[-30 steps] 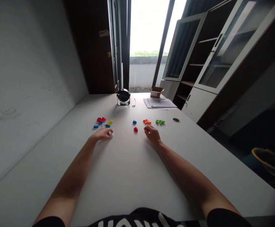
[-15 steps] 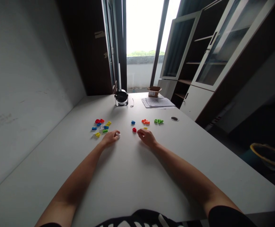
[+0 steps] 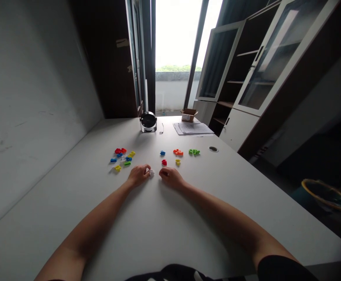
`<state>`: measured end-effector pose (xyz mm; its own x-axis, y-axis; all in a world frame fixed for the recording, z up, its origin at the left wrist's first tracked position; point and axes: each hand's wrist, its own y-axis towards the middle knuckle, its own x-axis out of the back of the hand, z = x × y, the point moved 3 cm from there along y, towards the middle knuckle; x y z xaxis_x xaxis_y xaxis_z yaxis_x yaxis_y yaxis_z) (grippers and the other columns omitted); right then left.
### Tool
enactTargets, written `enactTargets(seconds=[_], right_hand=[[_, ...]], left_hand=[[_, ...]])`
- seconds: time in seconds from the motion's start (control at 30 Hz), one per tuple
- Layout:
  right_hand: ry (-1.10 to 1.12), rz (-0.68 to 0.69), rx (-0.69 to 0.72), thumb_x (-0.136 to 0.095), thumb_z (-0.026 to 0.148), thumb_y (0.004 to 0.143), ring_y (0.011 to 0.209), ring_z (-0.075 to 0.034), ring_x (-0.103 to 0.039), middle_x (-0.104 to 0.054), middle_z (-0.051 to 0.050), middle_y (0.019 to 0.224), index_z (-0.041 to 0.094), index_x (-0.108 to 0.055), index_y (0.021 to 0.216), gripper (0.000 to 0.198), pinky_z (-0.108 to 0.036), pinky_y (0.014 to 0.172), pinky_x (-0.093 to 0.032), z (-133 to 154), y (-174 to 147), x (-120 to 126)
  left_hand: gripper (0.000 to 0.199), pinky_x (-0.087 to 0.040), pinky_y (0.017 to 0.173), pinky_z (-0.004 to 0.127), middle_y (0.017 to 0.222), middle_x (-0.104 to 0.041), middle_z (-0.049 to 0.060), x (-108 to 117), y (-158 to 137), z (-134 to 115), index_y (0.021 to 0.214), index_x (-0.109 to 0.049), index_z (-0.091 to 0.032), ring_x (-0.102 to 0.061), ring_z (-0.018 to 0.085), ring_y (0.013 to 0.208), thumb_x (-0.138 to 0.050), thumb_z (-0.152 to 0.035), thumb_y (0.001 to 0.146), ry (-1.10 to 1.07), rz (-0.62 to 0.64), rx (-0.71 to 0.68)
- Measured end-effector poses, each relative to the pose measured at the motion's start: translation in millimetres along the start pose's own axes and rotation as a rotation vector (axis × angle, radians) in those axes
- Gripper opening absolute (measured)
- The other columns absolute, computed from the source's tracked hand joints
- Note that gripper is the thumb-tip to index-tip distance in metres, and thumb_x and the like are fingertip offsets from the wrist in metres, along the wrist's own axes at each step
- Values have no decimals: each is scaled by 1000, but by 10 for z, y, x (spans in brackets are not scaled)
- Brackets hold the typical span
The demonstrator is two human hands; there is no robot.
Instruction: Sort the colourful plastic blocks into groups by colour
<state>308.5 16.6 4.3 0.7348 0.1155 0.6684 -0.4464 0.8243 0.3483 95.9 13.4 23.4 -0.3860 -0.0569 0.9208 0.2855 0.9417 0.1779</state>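
Note:
My left hand (image 3: 139, 175) rests low over the white table, its thumb and fingers pinching a small white plastic piece (image 3: 152, 172). Just right of that piece, my right hand (image 3: 172, 178) has loosely bent fingers, a gap showing between thumb and forefinger; nothing is visible in it. Beyond it are a red piece (image 3: 164, 162) and a yellow piece (image 3: 177, 162) on the table. Farther back sit a blue piece (image 3: 162, 153), orange pieces (image 3: 178, 152) and green pieces (image 3: 194, 152). A mixed group with red pieces (image 3: 120, 151) and a yellow piece (image 3: 117, 168) lies left of my left hand.
A round black device on a silver stand (image 3: 148, 122) is at the table's far side. Papers (image 3: 192, 128) and an open cardboard box (image 3: 189, 115) lie to its right. A cable hole (image 3: 213, 149) is near the right edge. The wall (image 3: 41, 117) borders the left.
My right hand has moved left and nearer, away from the yellow piece, which now shows fully. My left hand has shifted slightly right with the white piece. The view has tilted slightly.

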Motion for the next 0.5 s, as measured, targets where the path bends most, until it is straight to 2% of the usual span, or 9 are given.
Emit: enactTargets(seconds=[0.1, 0.2, 0.37, 0.5], right_hand=[[-13, 12, -15, -60, 21, 84, 71, -16, -59, -72, -2, 82, 22, -74, 85, 14, -25, 69, -42, 8, 27, -2], [34, -10, -104, -59, 23, 85, 67, -15, -57, -69, 0, 75, 22, -74, 85, 14, -24, 65, -40, -19, 66, 6], [75, -70, -156, -58, 25, 85, 65, -15, -57, -68, 1, 71, 21, -72, 81, 15, -24, 62, -38, -89, 107, 1], [76, -66, -147, -59, 26, 85, 66, -14, -57, -68, 1, 73, 21, -70, 79, 14, -23, 63, -39, -137, 136, -22]], left_hand=[[31, -45, 80, 30, 89, -72, 3, -2, -18, -52, 118, -68, -26, -65, 21, 82, -60, -29, 88, 11, -7, -90], [27, -46, 85, 31, 100, -72, 5, -16, -31, -96, 114, -70, -27, -65, 21, 90, -60, -31, 89, 27, 11, -139], [25, -47, 89, 32, 102, -71, 6, -40, -39, -130, 114, -70, -29, -66, 22, 92, -59, -32, 91, 53, 26, -174], [37, -47, 90, 33, 104, -70, 6, -43, -55, -140, 125, -67, -31, -66, 23, 95, -62, -31, 89, 39, 34, -260]])
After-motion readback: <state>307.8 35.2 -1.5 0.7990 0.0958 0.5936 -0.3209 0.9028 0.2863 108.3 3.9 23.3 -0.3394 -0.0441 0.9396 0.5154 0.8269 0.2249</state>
